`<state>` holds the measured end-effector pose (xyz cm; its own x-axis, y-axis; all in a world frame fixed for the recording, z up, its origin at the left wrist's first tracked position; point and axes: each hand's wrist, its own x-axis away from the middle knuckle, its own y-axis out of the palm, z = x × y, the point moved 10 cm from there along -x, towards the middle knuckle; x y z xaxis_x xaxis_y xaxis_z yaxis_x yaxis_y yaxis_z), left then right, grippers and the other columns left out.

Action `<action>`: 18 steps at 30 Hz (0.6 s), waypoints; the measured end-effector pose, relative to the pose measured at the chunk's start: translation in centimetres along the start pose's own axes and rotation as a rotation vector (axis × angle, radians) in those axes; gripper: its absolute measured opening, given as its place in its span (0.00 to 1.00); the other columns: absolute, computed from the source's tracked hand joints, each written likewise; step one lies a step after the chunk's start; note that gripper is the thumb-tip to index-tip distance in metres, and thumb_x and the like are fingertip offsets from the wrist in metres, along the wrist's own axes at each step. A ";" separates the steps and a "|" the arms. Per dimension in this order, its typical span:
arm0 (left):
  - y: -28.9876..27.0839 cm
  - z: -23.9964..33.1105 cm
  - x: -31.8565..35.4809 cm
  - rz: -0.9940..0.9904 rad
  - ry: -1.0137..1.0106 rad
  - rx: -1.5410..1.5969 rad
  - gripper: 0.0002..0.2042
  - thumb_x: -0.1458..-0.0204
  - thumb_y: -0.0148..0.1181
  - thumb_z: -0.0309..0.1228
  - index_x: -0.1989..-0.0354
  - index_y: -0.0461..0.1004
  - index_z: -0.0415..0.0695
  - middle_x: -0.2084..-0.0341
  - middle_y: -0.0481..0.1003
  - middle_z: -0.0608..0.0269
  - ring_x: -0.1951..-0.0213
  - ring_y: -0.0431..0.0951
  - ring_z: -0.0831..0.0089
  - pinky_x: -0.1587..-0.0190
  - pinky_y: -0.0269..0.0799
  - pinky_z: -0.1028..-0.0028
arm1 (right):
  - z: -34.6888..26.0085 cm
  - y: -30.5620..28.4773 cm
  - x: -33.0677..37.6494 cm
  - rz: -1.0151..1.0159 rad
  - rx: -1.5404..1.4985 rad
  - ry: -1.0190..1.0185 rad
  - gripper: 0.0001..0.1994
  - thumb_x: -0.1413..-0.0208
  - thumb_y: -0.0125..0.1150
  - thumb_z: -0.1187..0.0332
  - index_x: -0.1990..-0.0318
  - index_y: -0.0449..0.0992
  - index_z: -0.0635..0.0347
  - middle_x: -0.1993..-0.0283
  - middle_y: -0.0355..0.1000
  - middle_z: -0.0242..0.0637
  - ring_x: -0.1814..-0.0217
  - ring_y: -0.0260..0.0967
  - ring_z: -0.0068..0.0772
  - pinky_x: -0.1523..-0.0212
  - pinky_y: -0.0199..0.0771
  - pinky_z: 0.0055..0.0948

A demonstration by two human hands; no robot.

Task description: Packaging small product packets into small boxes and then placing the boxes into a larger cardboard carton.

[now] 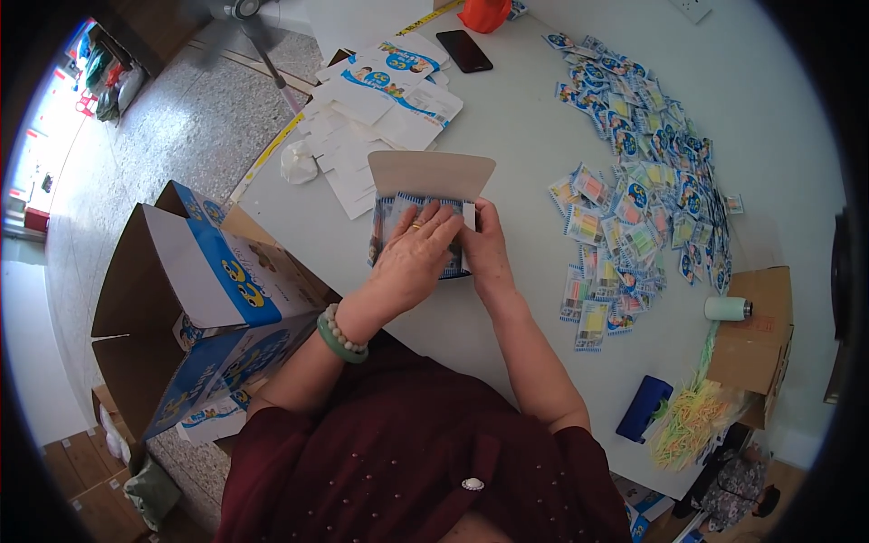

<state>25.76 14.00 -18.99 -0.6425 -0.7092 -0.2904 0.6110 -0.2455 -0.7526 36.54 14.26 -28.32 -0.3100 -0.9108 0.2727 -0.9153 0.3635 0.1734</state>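
In front of me on the table stands a small open carton (pixel 433 170), its pale flap raised on the far side. Small blue-and-clear packets (pixel 387 214) fill it in a packed row. My left hand (pixel 413 257), fingers stretched out, lies flat across the tops of these packets. At the carton's right wall, my right hand (pixel 486 252) grips the edge; part of its fingers is hidden behind the left hand and the wall. Loose sachets with coloured contents (pixel 634 199) lie in a long heap to the right.
Flattened white-and-blue cartons (pixel 389 86) pile up at the far left, beside a crumpled white tissue (pixel 298 163) and a black phone (pixel 464 52). A large open cardboard box (pixel 208 271) stands left of me. At right are a mint bottle (pixel 727 309), brown carton (pixel 756 339) and coloured strips (pixel 690 421).
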 end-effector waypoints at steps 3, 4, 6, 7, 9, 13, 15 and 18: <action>-4.3 1.1 0.7 0.147 0.022 0.116 0.13 0.50 0.53 0.22 0.55 0.72 0.41 0.51 0.71 0.50 0.43 0.68 0.56 0.40 0.58 0.60 | 0.3 -0.5 -0.4 0.047 0.072 -0.027 0.21 0.53 0.64 0.71 0.52 0.65 0.61 0.57 0.71 0.35 0.57 0.69 0.25 0.56 0.70 0.25; -6.2 -1.1 1.7 0.308 -0.117 0.244 0.10 0.48 0.53 0.22 0.57 0.73 0.40 0.53 0.72 0.51 0.46 0.69 0.61 0.43 0.61 0.64 | 0.2 -0.3 -0.3 0.045 0.098 -0.023 0.21 0.54 0.65 0.71 0.52 0.65 0.61 0.58 0.71 0.35 0.57 0.69 0.25 0.57 0.71 0.25; -7.8 -6.8 4.1 0.520 -0.422 0.456 0.09 0.45 0.51 0.24 0.58 0.74 0.39 0.56 0.74 0.53 0.50 0.71 0.69 0.47 0.64 0.70 | -0.5 0.1 0.1 0.033 0.100 -0.003 0.21 0.52 0.63 0.73 0.51 0.64 0.62 0.56 0.70 0.35 0.55 0.68 0.26 0.54 0.70 0.25; -7.7 -9.8 5.1 0.573 -0.589 0.537 0.09 0.43 0.50 0.25 0.56 0.74 0.38 0.58 0.75 0.55 0.52 0.71 0.73 0.48 0.65 0.73 | -0.6 0.2 0.3 0.024 0.106 0.016 0.20 0.50 0.61 0.76 0.50 0.64 0.62 0.55 0.69 0.36 0.53 0.67 0.26 0.51 0.68 0.26; -5.7 -12.2 5.4 0.550 -0.639 0.699 0.13 0.40 0.47 0.29 0.51 0.70 0.36 0.55 0.73 0.59 0.53 0.70 0.74 0.48 0.64 0.75 | -0.1 0.2 0.1 0.018 0.065 0.006 0.20 0.51 0.61 0.76 0.50 0.64 0.62 0.55 0.69 0.36 0.54 0.67 0.26 0.51 0.68 0.26; 1.1 -11.0 4.3 0.363 -0.618 1.217 0.19 0.38 0.44 0.34 0.43 0.63 0.34 0.50 0.69 0.62 0.50 0.69 0.73 0.46 0.63 0.75 | -0.8 0.4 0.6 0.026 0.010 -0.015 0.20 0.51 0.61 0.76 0.50 0.64 0.62 0.56 0.70 0.36 0.55 0.68 0.27 0.52 0.69 0.26; 0.7 -10.5 4.4 0.404 -0.574 1.254 0.20 0.37 0.43 0.36 0.42 0.61 0.34 0.48 0.68 0.62 0.50 0.68 0.73 0.46 0.63 0.74 | -0.5 0.4 0.4 0.022 0.000 -0.010 0.20 0.51 0.61 0.76 0.50 0.64 0.62 0.56 0.70 0.36 0.55 0.69 0.26 0.52 0.69 0.26; -0.4 -11.7 6.7 0.525 -0.729 1.245 0.19 0.40 0.50 0.36 0.45 0.65 0.38 0.49 0.68 0.59 0.49 0.69 0.71 0.47 0.64 0.72 | -0.5 0.5 0.5 0.014 -0.020 0.003 0.20 0.51 0.61 0.76 0.50 0.63 0.62 0.56 0.70 0.36 0.55 0.69 0.26 0.52 0.70 0.26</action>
<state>15.85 17.06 -27.53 -0.1053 -0.9580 0.2667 0.9149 0.0117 0.4034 36.08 14.08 -27.58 -0.3217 -0.9051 0.2779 -0.9057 0.3798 0.1885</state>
